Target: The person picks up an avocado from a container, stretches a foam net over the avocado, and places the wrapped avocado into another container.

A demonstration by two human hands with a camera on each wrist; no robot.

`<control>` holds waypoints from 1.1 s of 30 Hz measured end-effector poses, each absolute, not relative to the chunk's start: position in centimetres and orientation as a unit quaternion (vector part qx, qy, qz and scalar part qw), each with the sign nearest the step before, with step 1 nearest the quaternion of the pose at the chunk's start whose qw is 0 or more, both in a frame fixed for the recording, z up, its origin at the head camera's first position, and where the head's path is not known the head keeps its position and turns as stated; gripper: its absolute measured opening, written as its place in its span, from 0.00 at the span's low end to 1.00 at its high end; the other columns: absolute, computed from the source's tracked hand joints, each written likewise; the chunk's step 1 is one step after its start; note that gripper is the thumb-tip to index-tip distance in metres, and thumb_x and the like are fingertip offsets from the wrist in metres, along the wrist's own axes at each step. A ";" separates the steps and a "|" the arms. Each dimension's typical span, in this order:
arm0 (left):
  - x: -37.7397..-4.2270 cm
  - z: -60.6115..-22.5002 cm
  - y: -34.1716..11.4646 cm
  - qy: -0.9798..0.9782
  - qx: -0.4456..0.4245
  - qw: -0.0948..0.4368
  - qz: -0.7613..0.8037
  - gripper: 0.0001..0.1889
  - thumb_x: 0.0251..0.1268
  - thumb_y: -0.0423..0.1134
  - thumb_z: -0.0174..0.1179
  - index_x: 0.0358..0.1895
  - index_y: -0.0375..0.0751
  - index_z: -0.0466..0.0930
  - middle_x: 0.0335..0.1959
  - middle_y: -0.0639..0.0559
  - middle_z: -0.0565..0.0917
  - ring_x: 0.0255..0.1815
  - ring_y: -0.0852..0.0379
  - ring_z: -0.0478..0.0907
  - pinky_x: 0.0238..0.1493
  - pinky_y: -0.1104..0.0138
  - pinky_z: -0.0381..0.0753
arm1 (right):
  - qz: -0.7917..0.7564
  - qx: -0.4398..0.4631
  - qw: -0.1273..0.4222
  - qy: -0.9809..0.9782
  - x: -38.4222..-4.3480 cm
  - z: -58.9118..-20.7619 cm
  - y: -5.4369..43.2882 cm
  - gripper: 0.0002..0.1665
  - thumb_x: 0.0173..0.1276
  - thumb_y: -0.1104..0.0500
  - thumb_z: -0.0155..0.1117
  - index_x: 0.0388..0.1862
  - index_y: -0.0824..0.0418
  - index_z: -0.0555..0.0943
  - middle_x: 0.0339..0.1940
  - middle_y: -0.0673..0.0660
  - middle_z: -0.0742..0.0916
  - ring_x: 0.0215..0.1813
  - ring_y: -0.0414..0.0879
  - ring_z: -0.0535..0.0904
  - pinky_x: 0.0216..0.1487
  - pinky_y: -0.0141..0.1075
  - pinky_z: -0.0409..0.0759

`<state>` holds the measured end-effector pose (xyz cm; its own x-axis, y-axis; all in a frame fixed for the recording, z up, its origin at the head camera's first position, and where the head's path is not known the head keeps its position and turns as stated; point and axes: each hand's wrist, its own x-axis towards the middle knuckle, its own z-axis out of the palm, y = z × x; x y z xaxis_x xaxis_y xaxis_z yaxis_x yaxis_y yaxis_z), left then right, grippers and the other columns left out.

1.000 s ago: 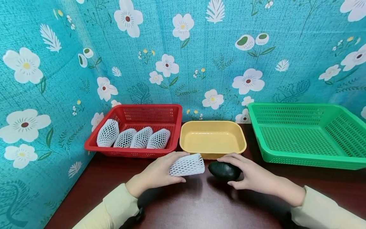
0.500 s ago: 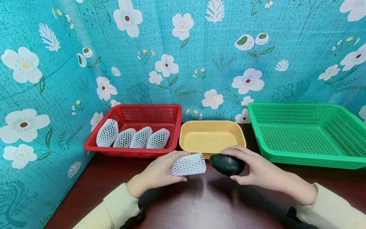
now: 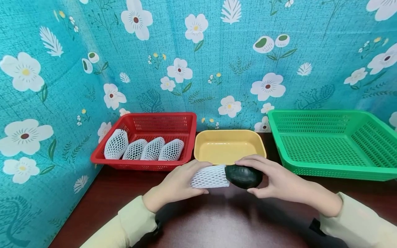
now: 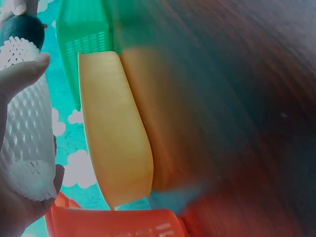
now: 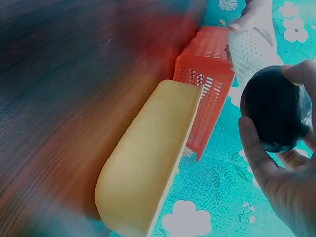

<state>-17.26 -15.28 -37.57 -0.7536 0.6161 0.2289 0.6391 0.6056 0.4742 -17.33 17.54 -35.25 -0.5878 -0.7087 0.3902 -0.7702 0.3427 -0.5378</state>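
My left hand (image 3: pixel 178 182) grips a white foam net sleeve (image 3: pixel 211 177), its open end turned to the right. In my right hand (image 3: pixel 276 177) is a dark green avocado (image 3: pixel 244 176), pinched between thumb and fingers. The avocado's left tip meets the mouth of the sleeve, and most of the fruit is still outside it. Both are held above the table, in front of the yellow tray (image 3: pixel 229 133). The left wrist view shows thumb and fingers around the foam net sleeve (image 4: pixel 29 123). In the right wrist view fingers curl round the avocado (image 5: pixel 274 108).
A red basket (image 3: pixel 139 166) at the left holds several net-wrapped fruits (image 3: pixel 152 149). To the right stands a green basket (image 3: pixel 341 172). The dark wooden table (image 3: pixel 229 220) runs up to a blue floral cloth (image 3: pixel 198 69) behind the containers.
My right hand first raised the avocado from near the table, then moved it left. My left hand shifted slightly right with the foam net sleeve, and the two now touch.
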 end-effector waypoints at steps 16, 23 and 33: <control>-17.3 -37.2 -13.4 -0.865 -0.393 0.087 -0.300 0.34 0.55 0.46 0.79 0.66 0.50 0.75 0.53 0.55 0.81 0.49 0.61 0.78 0.49 0.66 0.82 | 0.387 0.446 0.046 -0.806 -17.7 -35.5 16.8 0.46 0.53 0.66 0.82 0.70 0.55 0.71 0.61 0.51 0.80 0.51 0.42 0.78 0.40 0.35 0.85; -17.4 -37.1 -13.1 -0.854 -0.397 0.099 -0.320 0.32 0.56 0.45 0.78 0.65 0.50 0.76 0.53 0.55 0.82 0.50 0.61 0.78 0.50 0.66 0.81 | 0.440 0.429 0.013 -0.788 -17.5 -35.8 16.4 0.46 0.54 0.70 0.80 0.70 0.54 0.70 0.61 0.54 0.80 0.51 0.45 0.79 0.36 0.37 0.87; -17.3 -37.0 -12.8 -0.854 -0.390 0.089 -0.331 0.32 0.55 0.42 0.78 0.65 0.48 0.77 0.55 0.54 0.82 0.50 0.60 0.78 0.51 0.66 0.81 | 0.461 0.441 0.005 -0.770 -17.5 -36.4 16.0 0.43 0.59 0.67 0.79 0.72 0.56 0.71 0.67 0.56 0.73 0.62 0.44 0.74 0.44 0.39 0.87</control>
